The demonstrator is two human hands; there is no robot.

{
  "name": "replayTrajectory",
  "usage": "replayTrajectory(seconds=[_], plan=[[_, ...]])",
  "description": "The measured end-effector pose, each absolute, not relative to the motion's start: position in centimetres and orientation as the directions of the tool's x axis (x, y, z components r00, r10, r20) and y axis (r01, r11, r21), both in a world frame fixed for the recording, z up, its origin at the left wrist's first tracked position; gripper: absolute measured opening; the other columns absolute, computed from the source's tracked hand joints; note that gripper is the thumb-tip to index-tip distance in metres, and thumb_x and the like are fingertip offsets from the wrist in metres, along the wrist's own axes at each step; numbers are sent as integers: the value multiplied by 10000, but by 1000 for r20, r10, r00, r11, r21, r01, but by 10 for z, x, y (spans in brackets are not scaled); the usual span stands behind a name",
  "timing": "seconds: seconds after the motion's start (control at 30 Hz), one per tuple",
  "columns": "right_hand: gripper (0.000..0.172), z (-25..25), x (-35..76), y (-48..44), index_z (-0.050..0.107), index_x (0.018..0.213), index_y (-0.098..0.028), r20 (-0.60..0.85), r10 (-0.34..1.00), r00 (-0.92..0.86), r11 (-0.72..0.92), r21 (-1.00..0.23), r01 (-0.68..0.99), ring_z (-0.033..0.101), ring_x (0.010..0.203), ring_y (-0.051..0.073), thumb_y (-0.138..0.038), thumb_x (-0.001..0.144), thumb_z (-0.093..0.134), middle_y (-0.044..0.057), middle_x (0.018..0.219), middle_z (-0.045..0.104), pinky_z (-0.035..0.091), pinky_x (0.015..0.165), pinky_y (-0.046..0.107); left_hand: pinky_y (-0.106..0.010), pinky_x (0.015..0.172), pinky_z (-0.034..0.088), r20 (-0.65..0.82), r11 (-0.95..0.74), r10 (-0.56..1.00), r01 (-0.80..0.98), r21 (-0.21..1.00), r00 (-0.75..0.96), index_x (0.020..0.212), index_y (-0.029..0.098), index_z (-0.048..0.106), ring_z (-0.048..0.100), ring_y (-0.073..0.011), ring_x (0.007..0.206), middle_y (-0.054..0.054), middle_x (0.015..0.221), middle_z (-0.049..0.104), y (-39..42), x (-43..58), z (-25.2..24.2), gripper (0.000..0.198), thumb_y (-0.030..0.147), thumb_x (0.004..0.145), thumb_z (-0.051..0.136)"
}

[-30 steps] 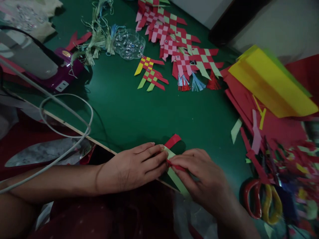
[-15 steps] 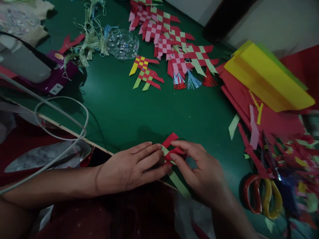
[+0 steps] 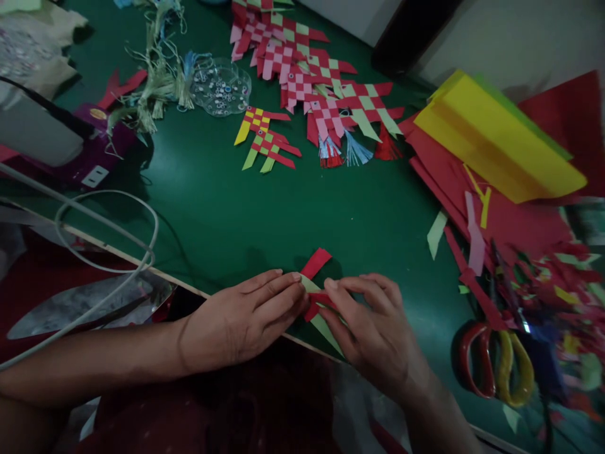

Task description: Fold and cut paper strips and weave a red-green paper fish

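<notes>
Red and light green paper strips (image 3: 316,263), crossed over each other, lie at the near edge of the green table. My left hand (image 3: 250,315) is laid over their left part, fingers together, pressing on them. From the right, my right hand (image 3: 373,321) pinches a red strip between thumb and forefinger. A green strip (image 3: 326,332) runs down and right beneath my right hand. The spot where the strips cross is partly hidden by my fingers.
Woven paper fish (image 3: 326,116) and a clear tray of beads (image 3: 221,88) lie at the back. Yellow paper (image 3: 496,142) and red sheets are at the right, above scissors (image 3: 496,364) and scraps. A white cable (image 3: 154,233) loops at the left.
The view has shifted slightly. My right hand has turned, and the red strip in it now lies flatter toward the right. My left hand's fingers have drawn closer together.
</notes>
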State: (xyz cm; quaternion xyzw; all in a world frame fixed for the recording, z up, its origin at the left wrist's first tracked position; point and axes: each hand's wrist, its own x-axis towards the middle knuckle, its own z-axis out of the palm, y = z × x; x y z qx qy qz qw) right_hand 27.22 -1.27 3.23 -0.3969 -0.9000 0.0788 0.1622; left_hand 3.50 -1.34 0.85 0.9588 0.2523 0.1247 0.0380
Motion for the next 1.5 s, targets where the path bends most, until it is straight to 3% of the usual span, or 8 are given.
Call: replayTrajectory(seconds=[0.13,0.37,0.6,0.87,0.93,1.03,1.17,1.5], plan=[[624,30,268,-18,359,1433,-157,268,798,-540,603,-366,709,597,922,229,-184,870,625,98,962,679,453,853,421,-412,1132,363,209,-867,498,475,150,842,1341,116,502,460,-256,1307,-95,1360,544,-14,35,8,398,135,953,411],[288,30,254,-11,548,1208,-175,155,888,-432,454,-437,776,651,796,184,-188,923,513,53,915,719,479,718,322,-430,1122,370,190,-879,474,450,155,860,1409,138,426,456,-265,1306,-65,1365,542,-13,35,7,441,154,969,391],[314,29,247,-6,547,1221,-174,79,908,-411,408,-388,827,663,794,186,-206,915,484,60,951,717,491,682,317,-427,1124,370,218,-875,481,451,174,849,1379,130,458,472,-264,1292,-83,1328,557,-13,34,5,428,154,953,417],[393,34,254,-2,494,1309,-185,91,943,-320,326,-449,832,647,716,151,-266,925,504,61,953,700,520,635,285,-450,1095,404,218,-878,474,439,191,853,1353,198,476,461,-278,1305,-97,1317,554,-12,34,7,418,180,936,486],[374,37,263,-5,524,1282,-210,188,953,-240,299,-427,853,644,732,150,-240,910,541,50,946,694,522,657,285,-441,1092,410,213,-876,478,443,192,852,1340,201,492,467,-271,1300,-88,1320,558,-12,35,8,405,172,936,487],[201,40,272,-17,642,1052,-227,351,897,-267,391,-352,851,630,802,166,-161,865,606,30,883,692,506,745,315,-437,1075,428,226,-872,484,445,205,845,1367,187,472,481,-272,1288,-84,1311,576,-12,35,9,426,155,942,464],[20,36,267,-42,674,861,-228,280,872,-402,483,-356,800,579,850,184,-233,843,667,8,830,698,447,802,347,-426,1087,415,264,-865,496,442,239,827,1349,101,482,473,-264,1297,-116,1340,565,-12,34,8,403,132,953,418],[54,24,247,-44,679,883,-226,290,882,-372,458,-339,822,538,940,197,-201,841,657,1,907,713,361,852,383,-423,1091,413,303,-871,486,425,246,820,1228,101,565,482,-242,1293,-106,1297,605,-11,35,6,319,102,937,437]])
